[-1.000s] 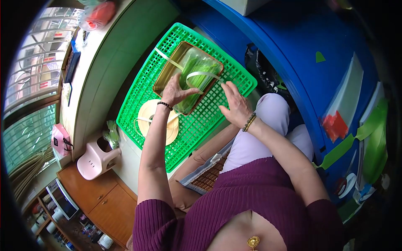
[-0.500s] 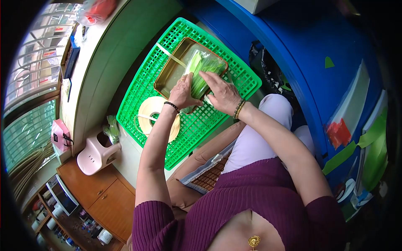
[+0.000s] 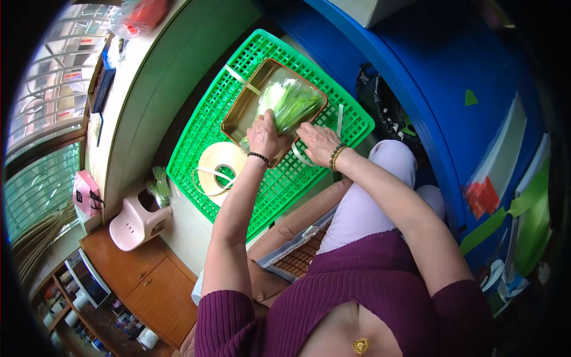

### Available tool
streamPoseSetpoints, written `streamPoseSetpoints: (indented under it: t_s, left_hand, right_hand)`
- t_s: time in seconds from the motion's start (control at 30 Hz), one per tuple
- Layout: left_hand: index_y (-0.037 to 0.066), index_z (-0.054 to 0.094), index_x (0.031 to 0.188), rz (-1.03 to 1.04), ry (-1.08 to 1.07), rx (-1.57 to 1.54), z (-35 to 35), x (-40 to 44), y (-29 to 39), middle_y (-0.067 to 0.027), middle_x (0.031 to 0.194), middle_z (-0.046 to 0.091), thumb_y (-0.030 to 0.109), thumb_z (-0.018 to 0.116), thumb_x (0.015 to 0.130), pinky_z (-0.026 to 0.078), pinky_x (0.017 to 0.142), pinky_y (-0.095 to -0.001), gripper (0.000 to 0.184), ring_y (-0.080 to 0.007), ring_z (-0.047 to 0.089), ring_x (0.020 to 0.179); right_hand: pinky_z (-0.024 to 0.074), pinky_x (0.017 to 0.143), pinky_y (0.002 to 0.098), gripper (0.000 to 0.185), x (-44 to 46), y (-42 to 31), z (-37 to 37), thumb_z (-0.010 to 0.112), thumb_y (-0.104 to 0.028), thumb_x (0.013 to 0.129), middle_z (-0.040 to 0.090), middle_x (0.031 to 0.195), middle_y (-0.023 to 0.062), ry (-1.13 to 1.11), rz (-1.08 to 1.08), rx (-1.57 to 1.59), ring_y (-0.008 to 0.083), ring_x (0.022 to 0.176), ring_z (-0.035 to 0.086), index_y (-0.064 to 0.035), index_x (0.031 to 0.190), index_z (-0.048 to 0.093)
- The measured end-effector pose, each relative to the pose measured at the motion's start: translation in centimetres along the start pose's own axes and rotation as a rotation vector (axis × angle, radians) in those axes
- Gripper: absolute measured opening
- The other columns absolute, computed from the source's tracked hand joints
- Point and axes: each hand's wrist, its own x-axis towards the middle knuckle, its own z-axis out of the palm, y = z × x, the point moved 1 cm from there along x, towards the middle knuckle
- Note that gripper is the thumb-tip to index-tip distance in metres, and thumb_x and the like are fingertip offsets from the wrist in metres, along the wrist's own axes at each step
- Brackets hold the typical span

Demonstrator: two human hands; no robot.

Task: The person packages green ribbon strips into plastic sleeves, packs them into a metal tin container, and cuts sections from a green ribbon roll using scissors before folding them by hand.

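Observation:
A clear plastic bag of leafy green vegetables (image 3: 295, 102), pale at one end, lies in a shallow gold rectangular tin (image 3: 242, 113). My left hand (image 3: 265, 138) is closed on the bag's near edge, its thumb and fingers pressed against the plastic. At the tin's near right corner, the fingers of my right hand (image 3: 320, 143) are bent and pressed together by the bag. A narrow white strip (image 3: 302, 156) curves out below those fingers, and another strip piece stands up beyond that hand. What the fingertips hold is hidden.
The tin rests on a green perforated plastic basket (image 3: 196, 140). A cream roll of strip (image 3: 209, 159) lies left of my forearm. A pink stool (image 3: 132, 225) and a leafy bundle (image 3: 159, 189) stand to the left, a blue panel (image 3: 440, 119) to the right.
My left hand has moved slightly right and down, and my right hand has drawn back from the bag's top to its near edge. White strip now shows around my right hand.

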Motion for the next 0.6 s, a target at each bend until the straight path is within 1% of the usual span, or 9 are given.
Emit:
streamPoseSetpoints:
  t_s: [0.07,0.13,0.2,0.27,0.33,0.4,0.43,0.5,0.6]
  left_hand:
    - [0.004,0.045,0.114,-0.019,-0.051,-0.003,-0.3,0.6,-0.4,-0.0186,0.096,0.059,0.033,0.075,0.062,0.045,0.073,-0.045,0.067,-0.0341,0.059,0.089]
    - [0.005,0.048,0.104,0.028,0.072,-0.032,-1.2,0.9,-0.9,-0.0172,0.087,0.06,0.033,0.073,0.064,0.046,0.071,-0.0436,0.056,-0.0341,0.06,0.083]
    - [0.005,0.049,0.106,0.068,0.058,-0.177,-2.4,1.4,-1.7,-0.0179,0.09,0.06,0.029,0.074,0.062,0.046,0.076,-0.0446,0.057,-0.0352,0.058,0.087]
    - [0.007,0.047,0.112,0.156,0.023,-0.231,-4.2,2.2,-2.3,-0.0188,0.094,0.06,0.027,0.074,0.061,0.046,0.079,-0.0432,0.062,-0.0352,0.058,0.092]
    - [0.006,0.041,0.123,0.082,-0.103,-0.31,-4.2,3.9,-3.9,-0.0195,0.106,0.057,0.023,0.077,0.057,0.045,0.086,-0.041,0.077,-0.0343,0.056,0.101]
    - [0.005,0.036,0.129,0.144,-0.001,-0.245,-4.3,5.3,-4.6,-0.0205,0.114,0.053,0.021,0.079,0.055,0.044,0.09,-0.0407,0.087,-0.0349,0.053,0.106]
    - [0.005,0.036,0.129,0.147,-0.001,-0.245,-4.4,5.5,-4.6,-0.0205,0.114,0.053,0.021,0.079,0.055,0.044,0.09,-0.0407,0.087,-0.0349,0.053,0.106]
    - [0.002,0.028,0.135,0.191,-0.126,-0.187,-4.5,5.7,-4.3,-0.0216,0.124,0.047,0.023,0.082,0.052,0.041,0.096,-0.0401,0.101,-0.0359,0.049,0.112]
    - [0.001,0.023,0.138,0.28,-0.113,-0.094,-4.6,5.4,-3.8,-0.021,0.13,0.044,0.028,0.085,0.048,0.039,0.099,-0.0393,0.112,-0.0356,0.046,0.117]
  right_hand:
    - [0.0471,0.075,0.0448,0.023,0.1,0.5,0.3,0.056,-0.002,0.071,0.05,0.099,0.0132,0.005,0.001,0.026,0.03,0.095,0.057,-0.0044,0.093,0.05]
    - [0.0466,0.077,0.0449,0.025,0.1,0.5,-0.1,0.056,-0.002,0.07,0.05,0.1,0.0132,-0.05,0.026,0.055,0.0304,0.094,0.057,-0.0055,0.094,0.051]
    - [0.0459,0.078,0.0453,0.026,0.0,0.9,-0.1,0.056,-0.002,0.07,0.05,0.102,0.0134,-0.097,0.06,0.068,0.031,0.094,0.057,-0.0062,0.095,0.051]
    - [0.0459,0.078,0.0452,0.027,-0.4,1.6,0.9,0.058,-0.003,0.07,0.05,0.104,0.0131,-0.143,0.068,0.028,0.0315,0.094,0.057,-0.0063,0.096,0.051]
    - [0.0463,0.078,0.0451,0.029,-0.8,1.3,0.6,0.059,-0.004,0.07,0.05,0.104,0.0128,-0.148,0.069,0.03,0.0315,0.094,0.057,-0.0062,0.098,0.051]
    - [0.0467,0.077,0.0448,0.03,-0.7,1.3,0.4,0.06,-0.005,0.07,0.049,0.104,0.0124,-0.138,0.075,0.041,0.0312,0.094,0.057,-0.006,0.098,0.051]
    - [0.0468,0.077,0.0448,0.03,-0.7,1.4,0.4,0.061,-0.006,0.07,0.049,0.103,0.0126,-0.127,0.044,0.044,0.0312,0.094,0.057,-0.0057,0.099,0.051]
    - [0.047,0.077,0.0446,0.031,-0.7,1.6,0.6,0.061,-0.006,0.07,0.049,0.103,0.0128,-0.105,0.034,0.031,0.0314,0.094,0.057,-0.0056,0.099,0.051]
    - [0.0471,0.077,0.0446,0.031,-0.8,1.4,0.7,0.061,-0.006,0.07,0.049,0.103,0.0131,-0.091,0.035,0.032,0.0319,0.094,0.057,-0.0054,0.1,0.051]
